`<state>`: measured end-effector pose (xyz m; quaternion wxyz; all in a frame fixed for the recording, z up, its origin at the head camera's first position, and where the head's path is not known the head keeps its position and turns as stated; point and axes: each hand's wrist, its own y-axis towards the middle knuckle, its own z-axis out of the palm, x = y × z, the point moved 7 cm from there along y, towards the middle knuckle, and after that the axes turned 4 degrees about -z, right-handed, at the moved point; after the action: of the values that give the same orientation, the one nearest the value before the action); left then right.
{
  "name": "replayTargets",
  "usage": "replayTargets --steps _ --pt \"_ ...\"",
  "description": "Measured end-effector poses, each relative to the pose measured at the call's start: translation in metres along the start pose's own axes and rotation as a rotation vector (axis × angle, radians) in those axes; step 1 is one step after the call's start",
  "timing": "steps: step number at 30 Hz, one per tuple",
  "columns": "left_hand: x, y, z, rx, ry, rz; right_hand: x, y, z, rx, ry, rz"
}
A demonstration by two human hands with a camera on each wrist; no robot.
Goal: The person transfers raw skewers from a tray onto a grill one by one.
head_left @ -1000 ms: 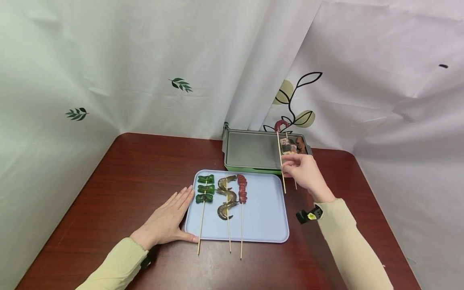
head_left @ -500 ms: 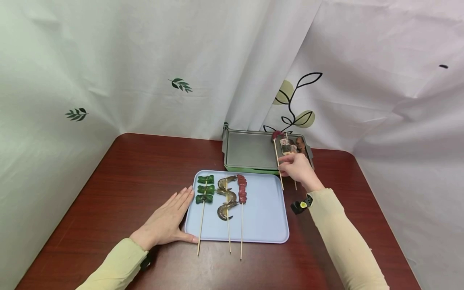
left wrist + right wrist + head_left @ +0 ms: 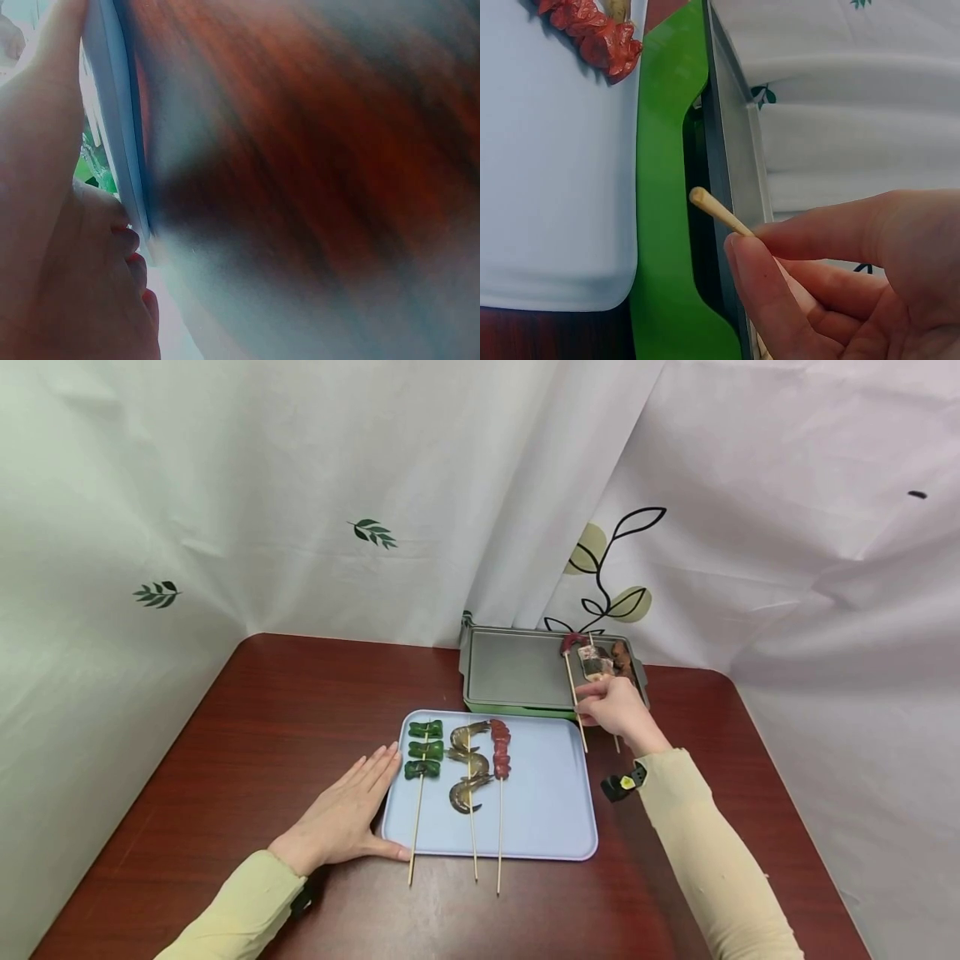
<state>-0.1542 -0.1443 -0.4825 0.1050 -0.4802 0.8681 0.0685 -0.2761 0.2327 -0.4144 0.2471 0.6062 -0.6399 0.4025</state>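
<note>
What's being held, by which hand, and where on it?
Right hand pinches the skewer with the curled dark red piece, by its bare stick below that piece. Left hand grips nothing; it rests at the left edge of the tray.

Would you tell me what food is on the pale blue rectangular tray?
Three wooden skewers of folded green pieces, curved brown shrimp and red lumps; the tray surface beneath is hidden.

Reddish-brn wood tbl [image 3: 300, 693], rounded far corners. White curtain [image 3: 300, 443] behind & both sides, w/ leaf prints [image 3: 372, 532].
</note>
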Motion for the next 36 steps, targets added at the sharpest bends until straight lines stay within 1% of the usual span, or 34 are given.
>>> replayTargets --steps 5,9,12,17,19,24,28,31,36 --pt "0.0 0.0 0.0 0.001 0.001 -0.003 0.0 0.001 -0.001 -0.007 0.035 -0.005" --pt "0.0 0.0 0.0 0.0 -0.002 -0.001 -0.001 0.002 0.0 -0.005 0.04 -0.009" --pt "0.0 0.0 0.0 -0.001 -0.002 0.001 -0.001 0.001 0.0 -0.012 0.022 -0.02" --pt "-0.001 0.0 -0.001 -0.001 0.0 0.001 0.005 -0.005 -0.006 -0.065 -0.062 -0.072" --pt "0.0 0.0 -0.001 -0.002 0.001 -0.001 0.009 -0.009 -0.01 -0.094 -0.083 -0.1" --pt "-0.001 0.0 -0.001 -0.002 -0.001 -0.001 0.026 -0.026 -0.019 -0.15 -0.041 -0.169" --pt "-0.001 0.0 -0.001 0.001 -0.003 -0.001 0.038 -0.044 -0.022 -0.178 -0.041 -0.227" --pt "-0.001 0.0 -0.001 0.002 -0.004 -0.004 0.044 -0.055 -0.021 -0.19 -0.054 -0.262" --pt "-0.001 0.0 -0.001 0.004 -0.005 -0.007 0.048 -0.072 -0.015 -0.176 -0.008 -0.286"
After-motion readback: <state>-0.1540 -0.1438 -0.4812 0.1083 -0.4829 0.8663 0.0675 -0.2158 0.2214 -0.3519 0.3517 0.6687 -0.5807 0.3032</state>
